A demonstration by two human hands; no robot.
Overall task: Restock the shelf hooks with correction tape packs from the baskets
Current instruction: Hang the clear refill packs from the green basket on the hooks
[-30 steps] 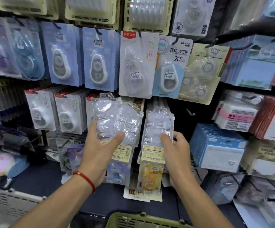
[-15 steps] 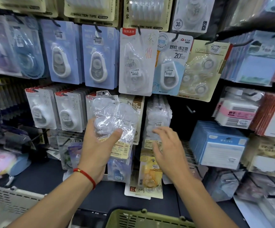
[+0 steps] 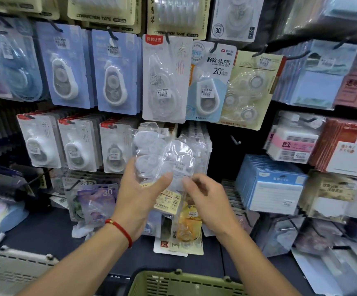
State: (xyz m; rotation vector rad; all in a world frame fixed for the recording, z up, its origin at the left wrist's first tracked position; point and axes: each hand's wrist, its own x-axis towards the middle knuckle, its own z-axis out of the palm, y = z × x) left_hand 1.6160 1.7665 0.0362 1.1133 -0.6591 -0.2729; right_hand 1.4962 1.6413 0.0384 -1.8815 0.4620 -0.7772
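Where crinkly clear packs (image 3: 162,159) bunch, left hand (image 3: 140,197) grips

Clear plastic correction tape packs (image 3: 162,159), several bunched together, white dispensers showing through, yellow label cards at the bottom. Held upright in front of the shelf hooks (image 3: 235,142), gripped from below by the left hand (image 3: 139,197). Green basket (image 3: 186,283) at the lower edge, only its slotted rim showing; grey basket (image 3: 13,268) at lower left.
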